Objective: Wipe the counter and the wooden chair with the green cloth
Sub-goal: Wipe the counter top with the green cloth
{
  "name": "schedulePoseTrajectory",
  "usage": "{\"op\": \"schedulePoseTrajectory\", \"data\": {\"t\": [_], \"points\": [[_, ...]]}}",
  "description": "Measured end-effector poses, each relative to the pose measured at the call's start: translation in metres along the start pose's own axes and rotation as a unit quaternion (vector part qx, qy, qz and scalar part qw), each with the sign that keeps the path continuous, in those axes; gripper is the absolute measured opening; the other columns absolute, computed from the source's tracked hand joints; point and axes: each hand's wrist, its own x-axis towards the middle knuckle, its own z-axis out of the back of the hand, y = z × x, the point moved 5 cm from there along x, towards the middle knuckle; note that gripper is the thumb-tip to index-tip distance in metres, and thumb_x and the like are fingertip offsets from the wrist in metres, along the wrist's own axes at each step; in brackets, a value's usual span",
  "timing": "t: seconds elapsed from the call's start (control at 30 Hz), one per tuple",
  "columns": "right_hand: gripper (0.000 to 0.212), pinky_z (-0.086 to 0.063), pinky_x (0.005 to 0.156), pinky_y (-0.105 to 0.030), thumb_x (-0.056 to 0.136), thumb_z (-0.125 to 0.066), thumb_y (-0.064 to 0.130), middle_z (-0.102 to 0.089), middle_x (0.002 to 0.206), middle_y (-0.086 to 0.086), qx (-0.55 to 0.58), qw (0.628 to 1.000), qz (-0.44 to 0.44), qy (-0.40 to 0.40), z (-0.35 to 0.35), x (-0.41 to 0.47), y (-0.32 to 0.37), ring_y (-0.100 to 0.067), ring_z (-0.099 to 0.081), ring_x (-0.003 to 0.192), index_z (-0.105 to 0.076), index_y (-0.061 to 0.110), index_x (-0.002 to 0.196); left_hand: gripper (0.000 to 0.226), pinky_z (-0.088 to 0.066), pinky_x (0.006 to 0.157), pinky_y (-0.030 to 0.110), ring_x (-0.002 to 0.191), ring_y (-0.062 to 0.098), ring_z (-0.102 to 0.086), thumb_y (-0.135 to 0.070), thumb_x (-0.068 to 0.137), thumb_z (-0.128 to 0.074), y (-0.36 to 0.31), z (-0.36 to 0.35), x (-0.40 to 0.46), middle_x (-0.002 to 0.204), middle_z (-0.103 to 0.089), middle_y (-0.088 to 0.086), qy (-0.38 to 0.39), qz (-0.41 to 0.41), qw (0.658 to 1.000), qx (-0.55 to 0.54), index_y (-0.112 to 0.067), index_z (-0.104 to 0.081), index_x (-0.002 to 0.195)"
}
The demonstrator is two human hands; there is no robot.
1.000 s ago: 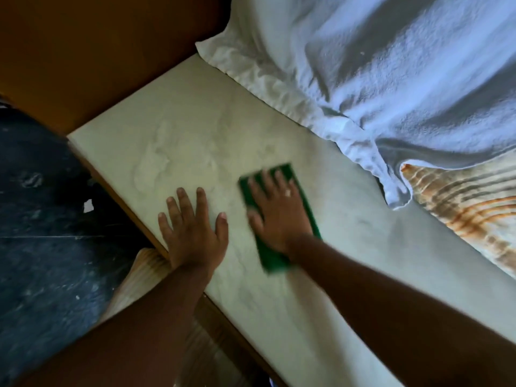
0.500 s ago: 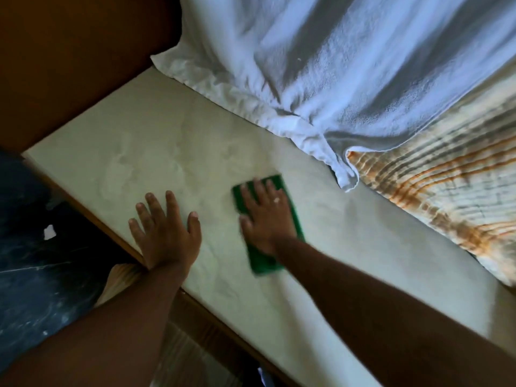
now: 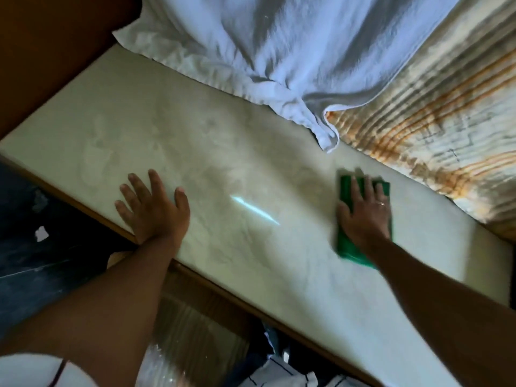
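Note:
A pale marbled counter (image 3: pixel 223 152) runs diagonally across the head view, edged in brown wood. My right hand (image 3: pixel 364 213) lies flat, fingers spread, pressing a folded green cloth (image 3: pixel 346 247) onto the counter's right part. The cloth shows around the fingers and below the palm. My left hand (image 3: pixel 152 206) rests flat on the counter near its front edge, fingers apart, holding nothing. No wooden chair can be made out with certainty.
A white towel (image 3: pixel 265 46) drapes over the counter's far edge. Beside it lies an orange-striped cloth (image 3: pixel 432 113), close to my right hand. Dark floor (image 3: pixel 33 261) with a white scrap lies to the left. Plastic-wrapped things sit below the counter front.
My right hand has slid the green cloth to the right along the counter, away from my left hand. The left hand has stayed planted near the front edge.

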Motion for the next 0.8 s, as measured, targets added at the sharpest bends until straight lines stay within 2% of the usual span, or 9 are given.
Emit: {"op": "schedulePoseTrajectory", "data": {"t": [0.07, 0.17, 0.27, 0.4, 0.47, 0.53, 0.63, 0.73, 0.8], "points": [[0.07, -0.015, 0.121, -0.057, 0.095, -0.044, 0.045, -0.019, 0.166, -0.016, 0.01, 0.998, 0.047, -0.03, -0.009, -0.014, 0.059, -0.044, -0.019, 0.149, -0.028, 0.017, 0.157, 0.075, -0.007, 0.12, 0.06, 0.151, 0.043, -0.013, -0.06, 0.093, -0.027, -0.002, 0.001, -0.002, 0.165, -0.015, 0.021, 0.002, 0.002, 1.0, 0.003, -0.02, -0.019, 0.156], [0.069, -0.018, 0.12, -0.059, 0.095, -0.041, 0.052, -0.023, 0.165, -0.009, 0.033, 0.96, 0.279, 0.003, -0.042, -0.105, 0.134, -0.039, -0.021, 0.15, -0.024, 0.029, 0.158, 0.075, -0.006, 0.12, 0.059, 0.152, 0.043, -0.012, -0.06, 0.093, -0.026, -0.002, 0.004, -0.004, 0.165, -0.013, 0.021, 0.001, 0.004, 1.0, 0.012, -0.019, -0.018, 0.156], [0.07, -0.016, 0.122, -0.052, 0.096, -0.037, 0.06, -0.017, 0.166, 0.0, 0.028, 0.929, 0.366, 0.057, -0.049, -0.168, 0.081, -0.032, -0.019, 0.151, -0.013, 0.038, 0.158, 0.074, -0.004, 0.121, 0.059, 0.152, 0.042, -0.009, -0.058, 0.095, -0.026, -0.003, 0.004, -0.008, 0.166, -0.011, 0.02, 0.006, -0.003, 1.0, 0.016, -0.019, -0.017, 0.157], [0.075, -0.032, 0.113, -0.062, 0.087, -0.042, 0.057, -0.025, 0.16, -0.006, 0.055, 0.995, 0.075, 0.023, -0.023, -0.15, -0.114, -0.044, -0.03, 0.145, -0.041, 0.019, 0.151, 0.073, -0.005, 0.121, 0.06, 0.152, 0.044, -0.009, -0.056, 0.096, -0.026, -0.006, 0.006, -0.009, 0.166, -0.01, 0.021, -0.005, -0.002, 1.0, 0.021, -0.018, -0.015, 0.157], [0.082, -0.026, 0.117, -0.061, 0.086, -0.03, 0.06, -0.015, 0.164, -0.005, 0.052, 0.995, -0.077, 0.034, -0.013, -0.141, -0.174, -0.041, -0.018, 0.151, -0.036, 0.015, 0.154, 0.074, -0.005, 0.121, 0.061, 0.152, 0.045, -0.009, -0.055, 0.095, -0.026, -0.008, 0.007, -0.007, 0.166, -0.009, 0.022, -0.007, 0.0, 1.0, 0.024, -0.017, -0.014, 0.158], [0.084, -0.021, 0.12, -0.058, 0.088, -0.023, 0.062, -0.013, 0.167, -0.011, 0.021, 0.995, -0.089, 0.035, -0.008, -0.113, -0.166, -0.04, -0.012, 0.152, -0.027, 0.015, 0.157, 0.074, -0.005, 0.121, 0.061, 0.152, 0.044, -0.008, -0.054, 0.095, -0.027, -0.009, 0.007, -0.006, 0.166, -0.009, 0.022, -0.002, 0.007, 1.0, 0.025, -0.017, -0.014, 0.158], [0.078, -0.023, 0.119, -0.059, 0.094, -0.026, 0.062, -0.029, 0.161, -0.023, -0.027, 0.988, 0.147, 0.032, -0.005, -0.05, -0.066, -0.048, -0.023, 0.147, -0.032, 0.013, 0.155, 0.074, -0.005, 0.121, 0.059, 0.152, 0.043, -0.008, -0.054, 0.096, -0.029, -0.007, 0.007, -0.005, 0.166, -0.009, 0.021, 0.003, 0.015, 0.999, 0.033, -0.018, -0.014, 0.158], [0.065, -0.026, 0.118, -0.056, 0.095, -0.046, 0.049, -0.039, 0.156, -0.02, -0.043, 0.907, 0.417, 0.039, -0.015, -0.009, 0.057, -0.048, -0.032, 0.143, -0.042, 0.014, 0.151, 0.073, -0.006, 0.121, 0.058, 0.152, 0.043, -0.011, -0.055, 0.096, -0.029, -0.005, 0.005, -0.004, 0.166, -0.011, 0.021, -0.005, 0.015, 0.999, 0.03, -0.018, -0.017, 0.158], [0.062, -0.023, 0.12, -0.054, 0.097, -0.05, 0.044, -0.033, 0.161, -0.016, -0.033, 0.877, 0.478, 0.028, -0.013, 0.02, 0.123, -0.045, -0.029, 0.146, -0.041, 0.018, 0.152, 0.074, -0.005, 0.121, 0.058, 0.152, 0.042, -0.011, -0.058, 0.095, -0.026, -0.002, 0.0, -0.002, 0.166, -0.012, 0.02, -0.011, 0.011, 1.0, 0.027, -0.02, -0.018, 0.158]]}}
